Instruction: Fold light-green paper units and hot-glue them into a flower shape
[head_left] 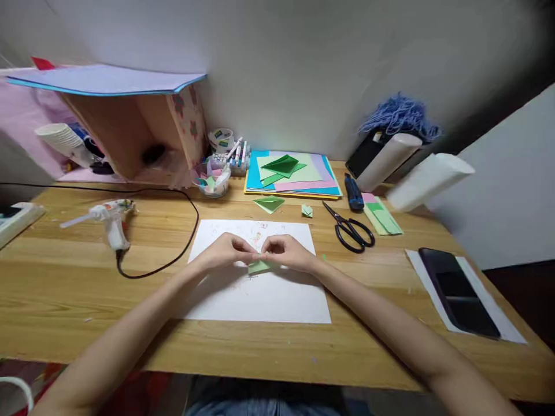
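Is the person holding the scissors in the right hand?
No, the right hand pinches green paper beside the left hand, and the scissors lie on the table.

A small light-green folded paper (259, 267), pinched at its far edge, over a white sheet (260, 300)

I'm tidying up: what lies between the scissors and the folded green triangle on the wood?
The head view shows a small folded green paper between the scissors and triangle.

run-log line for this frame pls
left hand: pinching green paper | right hand: pinching same paper | beneath: white sheet | left of sheet: glue gun | right: scissors
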The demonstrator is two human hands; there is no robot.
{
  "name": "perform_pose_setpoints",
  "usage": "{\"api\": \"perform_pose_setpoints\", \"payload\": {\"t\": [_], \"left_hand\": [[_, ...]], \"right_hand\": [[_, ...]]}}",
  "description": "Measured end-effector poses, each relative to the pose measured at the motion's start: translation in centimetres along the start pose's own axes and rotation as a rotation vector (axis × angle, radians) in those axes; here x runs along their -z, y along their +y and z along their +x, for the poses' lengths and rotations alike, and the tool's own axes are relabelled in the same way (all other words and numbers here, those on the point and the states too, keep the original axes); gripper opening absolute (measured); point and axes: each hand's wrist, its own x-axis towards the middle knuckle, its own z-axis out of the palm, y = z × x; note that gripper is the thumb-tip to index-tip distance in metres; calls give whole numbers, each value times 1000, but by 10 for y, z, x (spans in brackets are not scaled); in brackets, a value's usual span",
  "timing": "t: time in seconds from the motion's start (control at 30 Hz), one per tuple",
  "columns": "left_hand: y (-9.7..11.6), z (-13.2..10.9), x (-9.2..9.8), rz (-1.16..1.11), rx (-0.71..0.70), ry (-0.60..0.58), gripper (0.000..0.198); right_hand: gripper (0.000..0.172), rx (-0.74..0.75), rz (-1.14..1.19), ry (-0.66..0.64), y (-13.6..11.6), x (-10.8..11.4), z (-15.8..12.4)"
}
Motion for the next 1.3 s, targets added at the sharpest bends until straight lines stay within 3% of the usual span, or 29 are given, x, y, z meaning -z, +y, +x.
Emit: {"api": "perform_pose_setpoints", "payload": {"t": [1.03,1.3], "left_hand": [[-1,3,-10,-52,-141,31,29],[4,0,-5,-114,-153,-75,26]], "right_hand": [[24,-11,97,21,3,4,-3],[26,-31,146,16,3,4,-4]]}}
